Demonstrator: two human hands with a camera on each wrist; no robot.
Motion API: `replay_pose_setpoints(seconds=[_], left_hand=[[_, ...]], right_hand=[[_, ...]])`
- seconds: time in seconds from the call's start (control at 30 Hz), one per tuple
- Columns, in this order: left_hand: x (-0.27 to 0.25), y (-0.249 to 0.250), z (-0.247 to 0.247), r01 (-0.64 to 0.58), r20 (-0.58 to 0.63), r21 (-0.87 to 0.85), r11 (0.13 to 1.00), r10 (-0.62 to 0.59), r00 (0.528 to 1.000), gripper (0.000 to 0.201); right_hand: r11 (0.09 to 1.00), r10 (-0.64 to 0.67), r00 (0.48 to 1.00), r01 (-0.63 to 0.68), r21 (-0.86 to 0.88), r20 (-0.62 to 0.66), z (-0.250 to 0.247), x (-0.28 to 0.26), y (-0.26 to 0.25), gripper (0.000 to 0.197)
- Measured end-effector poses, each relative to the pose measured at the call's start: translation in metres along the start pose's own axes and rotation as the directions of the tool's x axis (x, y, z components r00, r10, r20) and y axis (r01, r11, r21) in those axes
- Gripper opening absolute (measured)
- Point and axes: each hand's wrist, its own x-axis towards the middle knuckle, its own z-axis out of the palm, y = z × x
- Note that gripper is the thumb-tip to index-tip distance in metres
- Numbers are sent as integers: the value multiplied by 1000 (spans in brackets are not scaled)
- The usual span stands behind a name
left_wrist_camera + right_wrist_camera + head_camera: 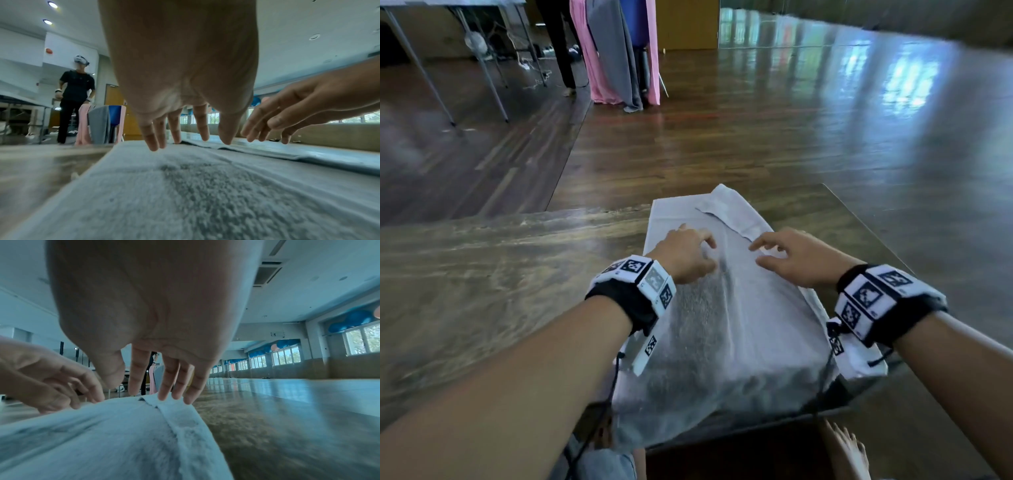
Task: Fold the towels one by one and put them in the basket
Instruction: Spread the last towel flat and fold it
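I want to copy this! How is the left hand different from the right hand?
The left hand lies over the towel's wide middle; the right hand is at its folded right edge. The right fingertips touch that edge; whether the left fingertips touch is unclear. Both are open.

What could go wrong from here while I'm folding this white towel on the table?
The towel hangs over the table's near edge, so a pull toward you might drag it off. Its layers look misaligned on the right, where an under-edge sticks out, so the next fold may come out crooked. Both the left hand and right hand have loose fingers holding nothing, so layers could shift.
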Motion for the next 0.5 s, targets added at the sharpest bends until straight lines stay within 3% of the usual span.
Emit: replay_pose_setpoints(seconds=[0.1,0.23,0.37,0.5], left_hand=[[22,-9,9,40,8,67,997,-41,999,42],[34,-16,12,26,35,119,993,-31,999,45],[34,-23,9,-3,40,104,995,-1,999,44],[34,-24,6,0,47,108,994,-5,999,44]], right_hand=[[989,66,995,-57,-133,71,8,36,2,40],[972,137,986,-115,-204,97,10,65,4,41],[930,247,969,-238,-282,-5,-5,76,14,49],[854,461,869,-489,-176,-180,-23,70,42,47]])
